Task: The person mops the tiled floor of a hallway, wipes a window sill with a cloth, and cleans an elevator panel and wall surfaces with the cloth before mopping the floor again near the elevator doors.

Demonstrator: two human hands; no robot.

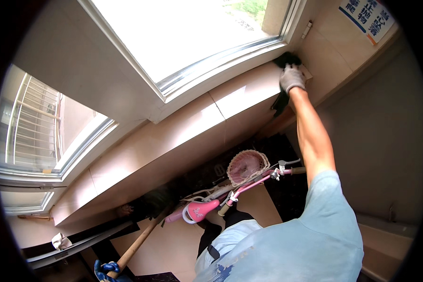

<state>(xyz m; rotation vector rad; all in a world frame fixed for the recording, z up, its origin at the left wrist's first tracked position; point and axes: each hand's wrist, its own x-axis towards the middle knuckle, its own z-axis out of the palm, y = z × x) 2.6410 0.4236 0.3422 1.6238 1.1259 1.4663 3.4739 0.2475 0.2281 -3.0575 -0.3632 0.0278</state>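
My right hand (292, 78), in a pale knit work glove, presses a dark green cloth (287, 60) onto the far right end of the tiled windowsill (183, 114). Part of the cloth hangs over the sill's front edge. At the bottom left, my left hand (106, 270), in a glove with blue-coated fingers, grips a wooden handle (138, 243). The handle slants up toward a dark, blurred head near the foot of the wall; its kind is hard to make out.
A pink child's bicycle (201, 210) with a woven basket (248, 167) stands between me and the wall. Above the sill is a white-framed window (165, 95). A crumpled pale cloth (61, 241) lies at lower left. A sign (366, 19) bearing writing is on the right wall.
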